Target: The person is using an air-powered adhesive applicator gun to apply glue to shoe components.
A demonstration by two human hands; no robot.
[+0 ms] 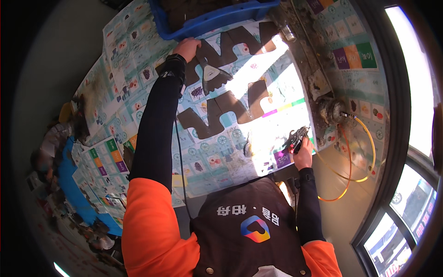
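My left hand [187, 49] reaches to the far side of the table, just below a blue bin. Its fingers are bent onto the edge of a dark brown flat piece [211, 52], and the fingertips are partly hidden. More brown pieces with zigzag and curved cut-outs form a far row [249, 39] and a nearer row [224, 108]. Between the rows lies a small dark piece with a pale, roughly triangular part [216, 76]. At the table's right front, my right hand [303, 154] is closed round a dark hand tool with a red part [297, 140].
The blue bin [198, 28] holds dark material. Printed sheets [217, 171] cover the table. Yellow and orange hoses [373, 152] loop from a fitting on the right, near my right forearm. A small clear container [288, 32] stands far right. Windows [410, 60] line the right side.
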